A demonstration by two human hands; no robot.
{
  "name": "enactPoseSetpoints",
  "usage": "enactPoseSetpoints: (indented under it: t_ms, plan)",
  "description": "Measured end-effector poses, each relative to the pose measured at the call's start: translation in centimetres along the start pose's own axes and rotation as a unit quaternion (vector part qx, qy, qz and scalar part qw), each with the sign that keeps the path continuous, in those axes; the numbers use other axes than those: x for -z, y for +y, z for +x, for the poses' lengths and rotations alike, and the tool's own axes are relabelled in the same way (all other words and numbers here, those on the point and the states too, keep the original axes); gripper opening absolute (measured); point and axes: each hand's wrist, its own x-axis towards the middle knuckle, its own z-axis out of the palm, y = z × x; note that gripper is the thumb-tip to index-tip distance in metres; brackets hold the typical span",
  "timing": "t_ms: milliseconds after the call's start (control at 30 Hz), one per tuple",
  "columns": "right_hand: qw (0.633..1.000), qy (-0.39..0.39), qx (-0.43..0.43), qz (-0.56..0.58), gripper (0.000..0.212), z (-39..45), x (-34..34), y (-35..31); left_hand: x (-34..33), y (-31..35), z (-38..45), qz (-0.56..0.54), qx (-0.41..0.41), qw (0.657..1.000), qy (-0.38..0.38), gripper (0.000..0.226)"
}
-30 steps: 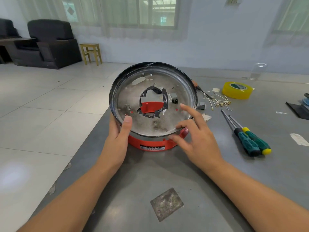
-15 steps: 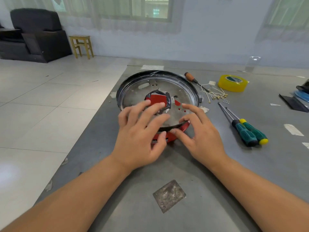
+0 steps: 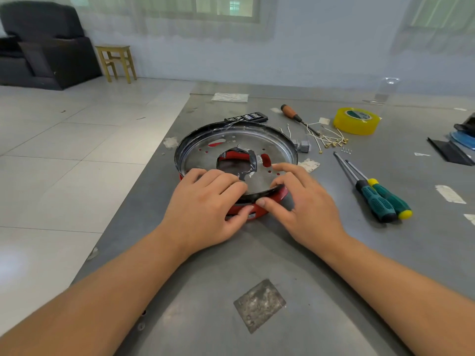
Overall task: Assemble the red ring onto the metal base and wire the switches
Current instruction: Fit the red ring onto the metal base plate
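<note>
The round metal base (image 3: 232,147), black-rimmed with a ragged centre hole, lies flat on top of the red ring (image 3: 277,195). Red shows under its near edge and through the holes. My left hand (image 3: 205,204) grips the near-left edge, fingers on the plate and thumb against the ring's side. My right hand (image 3: 300,199) pinches the near-right rim, fingers on top and thumb at the edge. Two small grey switches (image 3: 303,145) sit just right of the base, beside loose white wires (image 3: 331,140) with brass terminals.
Two green-handled screwdrivers (image 3: 380,201) lie to the right, a wooden-handled one (image 3: 291,113) and a yellow tape roll (image 3: 356,120) behind. A black bit case (image 3: 248,116) sits behind the base. Tiny screws (image 3: 346,150) lie near the wires. The table edge (image 3: 144,176) runs diagonally at left.
The metal base, earlier tilted up towards me, has been laid down flat on the red ring. My left hand moved from the rim's side onto the plate's top.
</note>
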Motion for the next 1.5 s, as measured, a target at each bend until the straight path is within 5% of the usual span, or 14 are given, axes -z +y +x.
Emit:
enactPoseSetpoints:
  t_ms: [267,500,700,767,833,900,967,1067,1133,1233,1500]
  plan:
    - [0.999,-0.024,0.037,-0.033,0.041,-0.3,0.0,-0.1,1.3,-0.8,1.0,-0.006,0.061,0.988,-0.144,0.053]
    - [0.995,-0.041,0.050,-0.070,0.042,-0.4,0.3,-0.1,1.6,-2.9,4.3,-0.099,0.113,0.929,-0.338,0.089]
    - [0.991,-0.081,0.015,-0.102,0.069,-0.7,1.2,-0.3,1.4,-2.9,4.3,-0.084,0.105,0.925,-0.355,0.088]
    - [0.996,-0.063,-0.031,-0.050,0.084,-1.1,1.7,-0.2,1.4,-2.7,4.0,-0.070,0.101,0.929,-0.350,0.086]
    - [0.992,-0.008,-0.113,0.051,0.073,-1.7,1.9,0.1,1.4,-2.5,3.6,-0.062,0.100,0.933,-0.340,0.084]
    - [0.965,0.003,-0.224,0.139,0.041,-1.7,2.0,0.2,1.4,-2.3,3.4,-0.056,0.096,0.937,-0.331,0.083]
    - [0.899,-0.035,-0.346,0.265,0.018,-1.1,2.1,-0.1,1.5,-2.3,3.3,-0.048,0.093,0.938,-0.329,0.085]
    - [0.744,-0.103,-0.466,0.467,0.016,0.1,2.4,-0.9,1.5,-2.1,3.2,-0.040,0.090,0.937,-0.334,0.093]
    - [0.682,-0.137,-0.489,0.526,0.019,0.5,2.6,-1.5,1.5,-2.0,3.2,-0.039,0.086,0.938,-0.335,0.099]
    - [0.646,-0.134,-0.485,0.574,0.018,0.8,2.4,-1.9,1.6,-1.9,3.2,-0.041,0.085,0.937,-0.335,0.101]
    - [0.630,-0.165,-0.480,0.588,0.023,-0.3,3.3,-2.1,2.7,-1.1,2.8,-0.050,0.085,0.931,-0.353,0.088]
